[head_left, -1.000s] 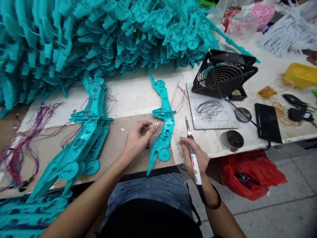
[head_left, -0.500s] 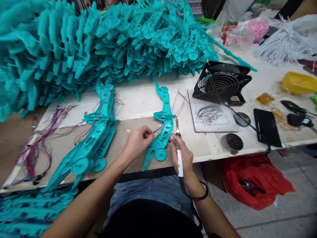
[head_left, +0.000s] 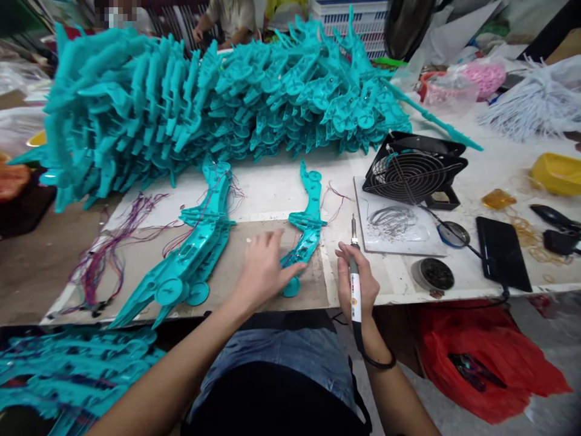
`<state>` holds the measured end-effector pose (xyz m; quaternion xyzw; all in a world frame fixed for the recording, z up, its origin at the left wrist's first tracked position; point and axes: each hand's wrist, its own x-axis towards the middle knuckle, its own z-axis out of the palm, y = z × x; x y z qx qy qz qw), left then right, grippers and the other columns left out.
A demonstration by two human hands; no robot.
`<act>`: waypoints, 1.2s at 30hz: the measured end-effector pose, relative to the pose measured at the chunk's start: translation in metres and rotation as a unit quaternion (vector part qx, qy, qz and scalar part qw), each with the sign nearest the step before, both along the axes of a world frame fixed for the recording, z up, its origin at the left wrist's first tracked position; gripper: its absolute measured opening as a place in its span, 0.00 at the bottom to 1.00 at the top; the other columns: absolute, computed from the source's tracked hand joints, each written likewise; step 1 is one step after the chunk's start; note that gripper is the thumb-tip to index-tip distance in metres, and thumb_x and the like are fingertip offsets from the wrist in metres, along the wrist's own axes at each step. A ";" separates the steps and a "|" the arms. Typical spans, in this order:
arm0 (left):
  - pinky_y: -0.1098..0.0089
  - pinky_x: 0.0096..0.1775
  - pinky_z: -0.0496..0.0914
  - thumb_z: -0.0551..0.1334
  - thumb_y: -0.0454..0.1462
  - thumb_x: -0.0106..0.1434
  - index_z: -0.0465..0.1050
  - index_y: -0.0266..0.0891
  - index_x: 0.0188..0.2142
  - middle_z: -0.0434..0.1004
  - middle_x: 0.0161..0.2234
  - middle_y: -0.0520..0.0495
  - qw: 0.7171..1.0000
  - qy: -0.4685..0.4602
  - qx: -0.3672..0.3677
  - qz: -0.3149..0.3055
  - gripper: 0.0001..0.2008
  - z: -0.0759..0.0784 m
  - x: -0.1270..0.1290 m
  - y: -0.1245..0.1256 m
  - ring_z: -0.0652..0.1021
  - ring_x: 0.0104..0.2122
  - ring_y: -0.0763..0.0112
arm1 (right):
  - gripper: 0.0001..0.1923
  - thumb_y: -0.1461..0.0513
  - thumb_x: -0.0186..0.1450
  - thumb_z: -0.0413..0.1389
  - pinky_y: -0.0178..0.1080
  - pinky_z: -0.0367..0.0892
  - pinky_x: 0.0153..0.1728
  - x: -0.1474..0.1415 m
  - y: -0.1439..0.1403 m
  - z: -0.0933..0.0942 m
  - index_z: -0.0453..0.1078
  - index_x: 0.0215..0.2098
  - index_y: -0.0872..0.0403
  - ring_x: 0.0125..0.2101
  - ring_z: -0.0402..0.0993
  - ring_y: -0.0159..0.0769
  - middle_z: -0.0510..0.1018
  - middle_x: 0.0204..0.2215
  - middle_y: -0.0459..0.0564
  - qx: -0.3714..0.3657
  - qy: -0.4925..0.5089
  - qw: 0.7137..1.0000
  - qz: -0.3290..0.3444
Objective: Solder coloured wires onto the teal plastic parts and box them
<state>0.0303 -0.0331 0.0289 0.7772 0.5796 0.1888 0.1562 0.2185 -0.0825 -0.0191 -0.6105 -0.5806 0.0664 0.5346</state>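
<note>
Now the soldering iron (head_left: 353,266) has been lifted clear, gripped in the right hand (head_left: 358,284); the teal shell (head_left: 305,237) is pressed under the left hand (head_left: 263,269), fingers spread.

Free room, as I see it: bare white desk (head_left: 272,188) between the big heap of teal shells (head_left: 218,103) at the back and the cardboard mat (head_left: 136,266) in front.

Obstacles:
- left, wired shell stack (head_left: 195,248) and loose wires (head_left: 109,248);
- centre, single teal shell (head_left: 311,212);
- right, fan (head_left: 415,169), solder coil (head_left: 393,218), tin (head_left: 433,274), phone (head_left: 503,245).
</note>
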 end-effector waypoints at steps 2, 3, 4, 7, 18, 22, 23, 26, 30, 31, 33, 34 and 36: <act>0.52 0.52 0.64 0.66 0.50 0.57 0.59 0.30 0.60 0.70 0.51 0.30 0.999 0.027 -0.013 -0.027 0.38 -0.001 0.024 0.010 0.70 0.51 0.44 | 0.17 0.62 0.67 0.54 0.38 0.76 0.44 0.002 0.001 0.006 0.66 0.54 0.52 0.41 0.81 0.36 0.80 0.46 0.53 -0.002 0.002 1.000 -0.005; 0.52 0.51 0.64 0.65 0.48 0.58 0.59 0.29 0.61 0.70 0.51 0.29 0.998 0.037 -0.025 -0.037 0.37 -0.003 0.035 0.014 0.71 0.51 0.45 | 0.17 0.62 0.67 0.54 0.39 0.76 0.44 0.002 0.000 0.009 0.67 0.54 0.52 0.41 0.81 0.36 0.80 0.46 0.53 -0.004 0.004 1.000 -0.008; 0.53 0.51 0.65 0.64 0.45 0.60 0.59 0.28 0.61 0.70 0.50 0.28 0.998 0.038 -0.039 -0.041 0.35 -0.006 0.044 0.017 0.71 0.50 0.46 | 0.17 0.61 0.67 0.54 0.39 0.76 0.44 0.002 -0.002 0.012 0.67 0.54 0.52 0.41 0.81 0.36 0.80 0.46 0.53 -0.007 0.008 1.000 -0.015; 0.57 0.51 0.67 0.61 0.40 0.62 0.60 0.29 0.60 0.71 0.50 0.30 0.996 -0.012 -0.075 -0.040 0.29 -0.008 0.052 0.020 0.73 0.50 0.50 | 0.17 0.60 0.67 0.55 0.41 0.74 0.46 0.005 -0.007 0.017 0.68 0.54 0.53 0.41 0.81 0.37 0.80 0.46 0.53 -0.009 0.024 0.999 -0.041; 0.59 0.54 0.67 0.62 0.45 0.59 0.67 0.38 0.59 0.73 0.52 0.39 0.982 -0.172 -0.083 0.003 0.29 0.076 -0.092 -0.027 0.73 0.52 0.55 | 0.18 0.59 0.66 0.55 0.43 0.74 0.45 -0.012 0.000 0.030 0.68 0.53 0.52 0.40 0.81 0.38 0.80 0.46 0.52 0.026 -0.015 1.000 -0.010; 0.61 0.50 0.69 0.62 0.44 0.57 0.74 0.38 0.49 0.77 0.44 0.44 0.989 -0.141 -0.037 0.033 0.21 0.085 -0.141 -0.010 0.75 0.47 0.58 | 0.17 0.59 0.66 0.55 0.41 0.74 0.46 -0.033 0.006 0.033 0.68 0.53 0.50 0.40 0.81 0.37 0.80 0.46 0.51 0.019 -0.022 0.999 0.027; 0.62 0.49 0.69 0.62 0.44 0.57 0.75 0.38 0.46 0.78 0.42 0.45 0.990 -0.135 -0.030 0.034 0.19 0.082 -0.150 -0.002 0.75 0.45 0.59 | 0.17 0.60 0.66 0.55 0.41 0.74 0.46 -0.038 0.007 0.032 0.68 0.53 0.50 0.40 0.81 0.36 0.80 0.46 0.50 0.017 -0.027 0.999 0.036; 0.64 0.46 0.69 0.62 0.44 0.57 0.75 0.37 0.43 0.78 0.36 0.47 0.992 -0.120 -0.027 0.039 0.18 0.065 -0.166 0.022 0.76 0.41 0.60 | 0.17 0.60 0.66 0.55 0.39 0.74 0.46 -0.051 0.013 0.030 0.67 0.54 0.49 0.42 0.80 0.36 0.80 0.47 0.49 0.028 -0.047 0.996 0.072; 0.63 0.45 0.69 0.64 0.47 0.55 0.73 0.37 0.49 0.77 0.38 0.45 0.993 -0.102 -0.029 0.059 0.24 0.039 -0.176 0.047 0.76 0.41 0.58 | 0.16 0.61 0.66 0.55 0.40 0.74 0.47 -0.076 0.020 0.028 0.68 0.53 0.48 0.43 0.80 0.36 0.80 0.47 0.49 0.016 -0.048 0.994 0.098; 0.62 0.46 0.69 0.65 0.48 0.54 0.73 0.38 0.50 0.76 0.39 0.44 0.993 -0.099 -0.030 0.064 0.27 0.035 -0.178 0.051 0.76 0.42 0.57 | 0.16 0.60 0.66 0.55 0.40 0.74 0.48 -0.084 0.022 0.027 0.69 0.52 0.48 0.43 0.80 0.36 0.80 0.46 0.49 0.002 -0.033 0.995 0.099; 0.60 0.48 0.68 0.67 0.50 0.51 0.71 0.38 0.54 0.75 0.44 0.40 0.991 -0.108 -0.022 0.078 0.32 0.029 -0.185 0.056 0.75 0.45 0.55 | 0.16 0.59 0.66 0.56 0.42 0.73 0.48 -0.104 0.027 0.026 0.68 0.52 0.48 0.45 0.79 0.37 0.80 0.46 0.49 -0.030 0.020 0.994 0.103; 0.58 0.49 0.67 0.69 0.50 0.49 0.70 0.38 0.55 0.74 0.46 0.38 0.988 -0.124 -0.012 0.092 0.36 0.028 -0.189 0.058 0.74 0.47 0.53 | 0.17 0.58 0.65 0.56 0.43 0.74 0.48 -0.115 0.030 0.024 0.67 0.52 0.48 0.46 0.79 0.39 0.79 0.47 0.51 -0.046 0.058 0.992 0.107; 0.57 0.52 0.66 0.71 0.52 0.46 0.66 0.36 0.59 0.70 0.53 0.34 0.973 -0.183 -0.005 0.141 0.43 0.027 -0.199 0.062 0.71 0.53 0.50 | 0.21 0.56 0.64 0.57 0.44 0.74 0.48 -0.140 0.037 0.021 0.64 0.54 0.49 0.51 0.75 0.41 0.76 0.52 0.54 -0.077 0.150 0.978 0.125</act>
